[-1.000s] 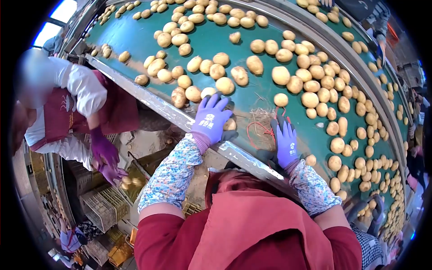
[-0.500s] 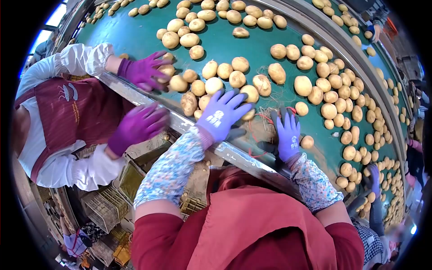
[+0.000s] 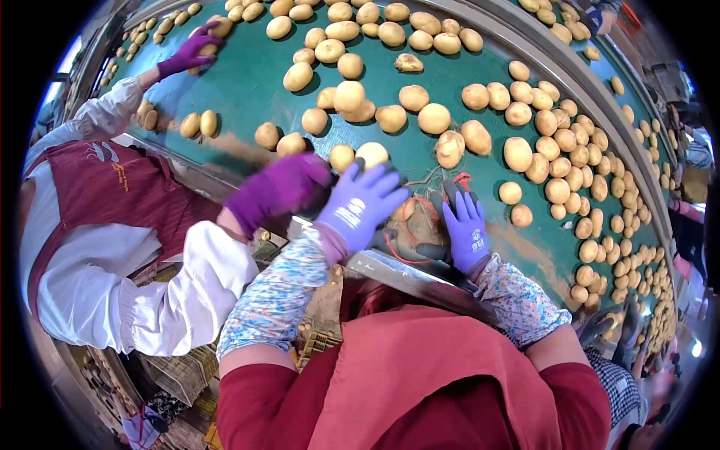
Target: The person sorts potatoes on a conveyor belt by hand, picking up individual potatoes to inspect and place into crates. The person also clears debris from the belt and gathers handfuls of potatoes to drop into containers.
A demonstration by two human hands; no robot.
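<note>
My left hand (image 3: 358,202), in a light purple glove, lies with fingers spread at the near edge of the green belt (image 3: 247,82), just short of a pale potato (image 3: 373,154). My right hand (image 3: 465,229), gloved the same, rests flat with fingers straight against a clump of straw and red string (image 3: 415,219) that sits between my two hands. Neither hand visibly grips anything. Many potatoes (image 3: 517,153) are spread across the belt beyond my fingers.
A co-worker in white sleeves and a maroon apron (image 3: 112,195) stands to my left. One of their purple gloves (image 3: 277,187) is right beside my left hand, the other (image 3: 187,49) reaches far up the belt. A metal rail (image 3: 405,274) edges the belt. Crates (image 3: 172,371) sit below.
The potatoes have travelled along the belt. The co-worker's near glove moved right, close to my left hand, and their other arm stretched up the belt. My hands drew closer around the straw clump.
</note>
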